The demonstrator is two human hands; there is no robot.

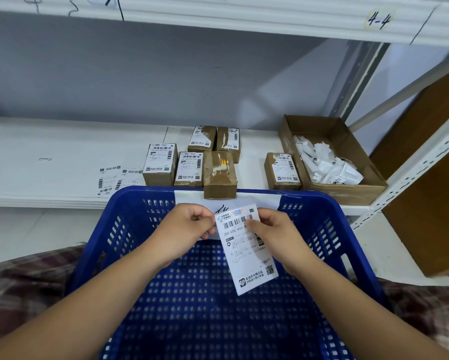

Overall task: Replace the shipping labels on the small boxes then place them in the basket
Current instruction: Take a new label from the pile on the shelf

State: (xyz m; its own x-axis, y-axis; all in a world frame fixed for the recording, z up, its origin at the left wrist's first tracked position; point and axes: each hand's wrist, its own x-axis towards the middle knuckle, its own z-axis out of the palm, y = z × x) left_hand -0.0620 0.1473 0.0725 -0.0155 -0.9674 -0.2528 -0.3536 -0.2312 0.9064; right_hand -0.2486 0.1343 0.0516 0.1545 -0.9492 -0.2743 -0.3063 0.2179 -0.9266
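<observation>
My left hand [189,224] and right hand [272,229] each pinch the top of a label [246,253] over the basket [140,201]. At twelve o'clock a bare box [219,175] sits among other boxes [189,168]; no box is basketed yet, so most work remains.

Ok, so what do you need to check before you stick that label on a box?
1. Label held firmly: ok, the left hand and the right hand both pinch its top edge.
2. Label backing peeled off: cannot tell.
3. Bare box ready: ok, it sits nearest the basket and shows no shipping label on top.
4. Basket within reach: ok, it is right under the hands.
5. Spare labels at hand: ok, they lie on the shelf left of the other boxes.
</observation>
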